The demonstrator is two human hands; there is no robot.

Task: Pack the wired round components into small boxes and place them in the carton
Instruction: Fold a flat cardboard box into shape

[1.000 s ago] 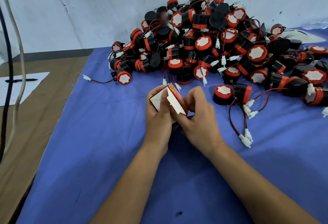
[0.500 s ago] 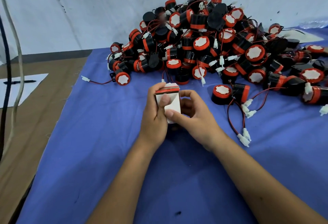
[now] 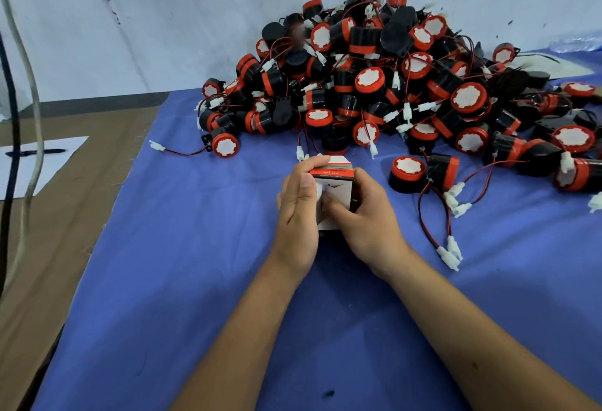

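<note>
One small box (image 3: 335,189), two hands, one pen (image 3: 35,152), one uncountably large pile of round components (image 3: 384,85).

Looks like a small packing workshop, not a home. There's a huge heap of identical black-and-red wired round components (image 3: 391,85) dumped on a blue cloth (image 3: 182,247) over a brown worktable (image 3: 71,202), against a scuffed white wall (image 3: 146,19), with a pen (image 3: 34,152) on a paper sheet (image 3: 62,163).
</note>
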